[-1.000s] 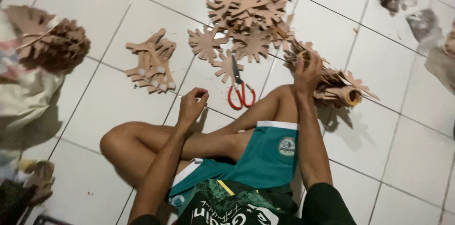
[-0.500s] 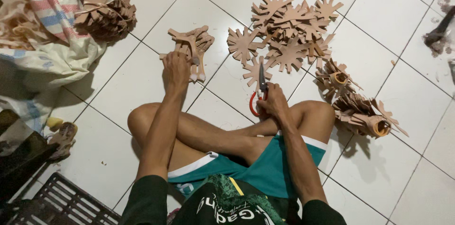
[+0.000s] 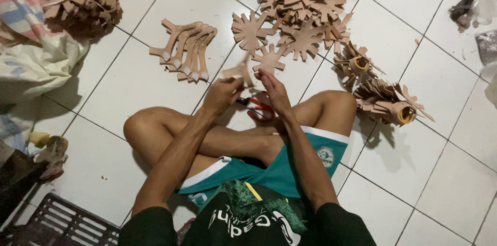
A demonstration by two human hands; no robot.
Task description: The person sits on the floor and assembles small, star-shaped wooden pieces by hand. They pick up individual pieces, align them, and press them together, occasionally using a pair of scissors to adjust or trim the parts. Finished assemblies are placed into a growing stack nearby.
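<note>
I sit cross-legged on a white tile floor. My left hand (image 3: 221,96) holds a tan, star-like cut-out piece (image 3: 239,71) upright in front of my knees. My right hand (image 3: 274,92) is right beside it, closed around red-handled scissors (image 3: 260,110) whose dark blades point toward the piece. A flat cut-out (image 3: 269,58) lies on the floor just beyond both hands. A small stack of finger-shaped cut-outs (image 3: 186,49) lies to the far left of my hands.
A big heap of tan cut-outs (image 3: 305,13) lies ahead. Rolled bundles (image 3: 385,100) sit by my right knee. A striped cloth sack (image 3: 31,54) with another bundle (image 3: 85,0) is at the left. A black crate (image 3: 67,222) and a sandal (image 3: 52,154) lie at the bottom left.
My left hand has come back from the small stack with one cut-out. My right hand has lifted the scissors off the floor and brought them to the piece.
</note>
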